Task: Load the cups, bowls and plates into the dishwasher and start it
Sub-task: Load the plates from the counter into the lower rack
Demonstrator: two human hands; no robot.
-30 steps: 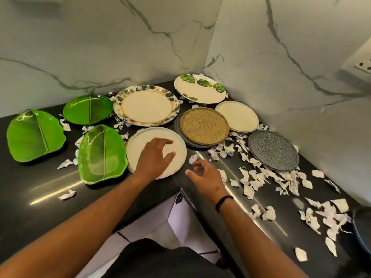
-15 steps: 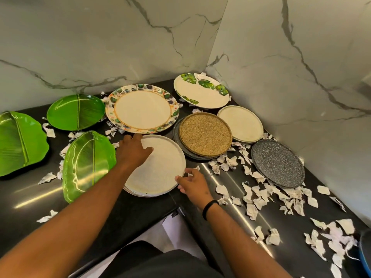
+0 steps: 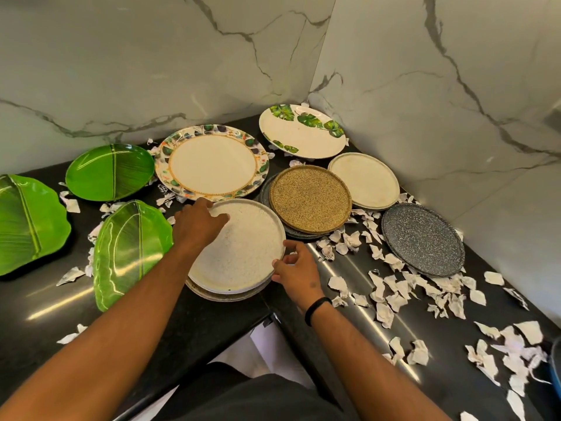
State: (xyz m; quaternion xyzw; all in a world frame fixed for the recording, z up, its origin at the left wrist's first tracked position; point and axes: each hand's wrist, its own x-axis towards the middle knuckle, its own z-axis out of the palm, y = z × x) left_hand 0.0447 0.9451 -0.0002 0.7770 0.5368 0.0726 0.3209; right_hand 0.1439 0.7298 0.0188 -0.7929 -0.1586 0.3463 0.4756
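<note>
Centre of frame, the left hand [image 3: 198,221] curls over the far rim of the speckled white plate [image 3: 243,253]; lower right of it, the right hand [image 3: 296,268] pinches the near edge. Lift it level, off the stack beneath, clear of the paper scraps [image 3: 391,262].

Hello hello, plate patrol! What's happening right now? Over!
Left hand on far rim of white speckled plate, right hand pinching near rim. Plate tops a stack. Paper scraps litter the counter.

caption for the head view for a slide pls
Both hands, left hand and right hand, grip the rim of a white speckled plate among plates on a paper-strewn black counter.
</note>
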